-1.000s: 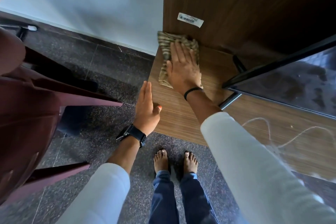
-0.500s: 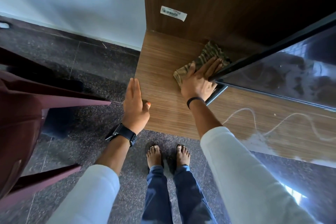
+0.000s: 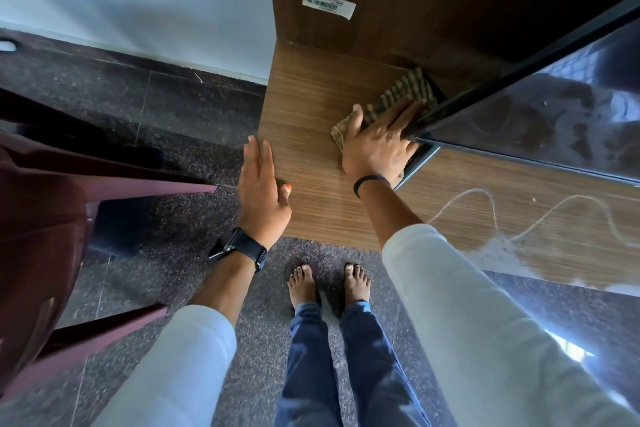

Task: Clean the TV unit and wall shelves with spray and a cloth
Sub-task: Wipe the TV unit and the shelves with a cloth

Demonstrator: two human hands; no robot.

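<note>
Wood-grain top of the TV unit (image 3: 311, 163) is filling the middle of the view, with the TV (image 3: 540, 114) standing on it as the landmark. Against the TV's near-left corner, the right hand (image 3: 379, 146) is pressing the striped cloth (image 3: 398, 99) flat, fingers straight, tips slipping under the screen edge. Over the last 1 second the cloth has been travelling from the unit's far-left corner to the TV, so that end looks wiped. Left of the TV, the left hand (image 3: 261, 191) is hovering open at the unit's left edge, holding nothing. Below the TV, a white wavy line (image 3: 519, 215) is still waiting, probably next.
</note>
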